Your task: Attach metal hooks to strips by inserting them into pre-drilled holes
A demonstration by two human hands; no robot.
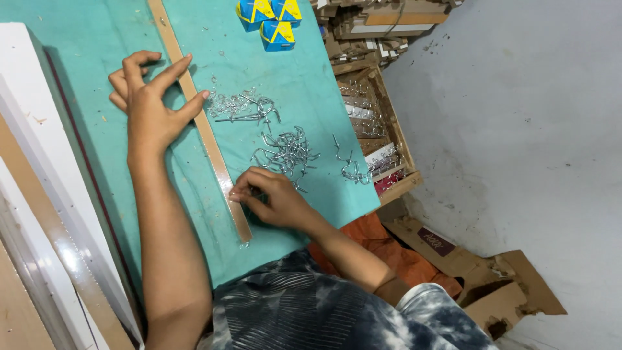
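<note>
The long wooden strip (206, 133) is lying lengthwise down the teal tabletop (304, 84). The right hand (269, 198), fingers pinched, is working at its near end; the left hand (150, 97), splayed open, is steadying it beside metal hooks (285, 152). Firm, even pressure looks advisable.

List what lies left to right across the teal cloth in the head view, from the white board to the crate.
White board → left hand → wooden strip → right hand → pile of metal hooks → small cluster of hooks → wooden crate.
</note>
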